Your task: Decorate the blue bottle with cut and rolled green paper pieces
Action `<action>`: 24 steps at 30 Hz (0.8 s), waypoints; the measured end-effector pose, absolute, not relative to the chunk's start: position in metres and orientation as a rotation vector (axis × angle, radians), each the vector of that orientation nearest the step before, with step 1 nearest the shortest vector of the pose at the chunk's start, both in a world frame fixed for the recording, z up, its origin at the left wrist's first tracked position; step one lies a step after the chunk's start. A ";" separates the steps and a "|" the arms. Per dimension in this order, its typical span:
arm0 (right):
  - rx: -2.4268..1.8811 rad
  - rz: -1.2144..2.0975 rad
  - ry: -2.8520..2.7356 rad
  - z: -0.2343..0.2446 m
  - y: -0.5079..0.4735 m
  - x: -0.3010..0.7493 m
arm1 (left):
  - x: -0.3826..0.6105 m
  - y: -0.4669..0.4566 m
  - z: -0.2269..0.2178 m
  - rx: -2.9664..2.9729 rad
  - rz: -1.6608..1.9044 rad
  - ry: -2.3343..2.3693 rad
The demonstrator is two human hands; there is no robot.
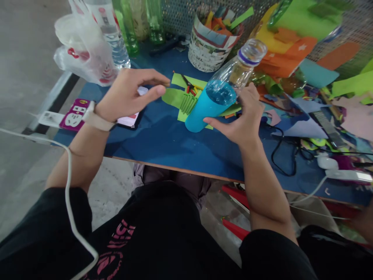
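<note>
At a blue craft table (163, 140) strewn with cut paper, my right hand (243, 116) cups a clear plastic bottle (233, 76) lying tilted on its side, its lower half wrapped in a sleeve of light blue paper (204, 111). The fingers are spread wide around the wrap, thumb underneath, pressing the sleeve to the bottle so it cannot unroll. The capless mouth points up and away from me, toward the woven paper basket (210, 42) of coloured strips.

My left hand (128, 93) hovers just beside the bottle, over the green paper pieces (182, 99), with thumb and forefinger pinched narrow on what looks like a thin stick or strip; it is too small to tell which. A pale band sits on that wrist.

To do this step well, I judge the right hand should keep firm, even pressure along the seam of the blue sleeve while the left brings its piece in squarely, so the wrap stays flush and nothing skews. The bottle's base rests on the green paper, which steadies it. Small red-handled scissors (189, 86) lie just behind, and a tangle of black cable (279, 151) lies near my right wrist, worth keeping away from.
</note>
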State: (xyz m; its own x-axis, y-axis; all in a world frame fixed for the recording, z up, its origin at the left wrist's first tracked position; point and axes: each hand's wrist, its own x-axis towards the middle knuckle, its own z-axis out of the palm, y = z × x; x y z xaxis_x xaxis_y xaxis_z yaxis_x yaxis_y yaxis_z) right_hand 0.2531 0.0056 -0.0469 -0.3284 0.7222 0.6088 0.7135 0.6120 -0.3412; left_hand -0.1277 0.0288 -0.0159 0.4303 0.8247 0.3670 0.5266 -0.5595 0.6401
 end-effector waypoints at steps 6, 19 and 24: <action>-1.110 0.015 -2.082 -0.050 0.007 0.255 | -0.167 -0.042 -0.028 2.365 0.961 1.742; -1.057 0.024 -2.092 -0.049 0.008 0.255 | -0.146 -0.096 -0.043 2.100 0.474 2.066; -1.087 0.012 -2.088 -0.050 0.007 0.254 | -0.157 -0.092 -0.044 2.154 0.465 2.026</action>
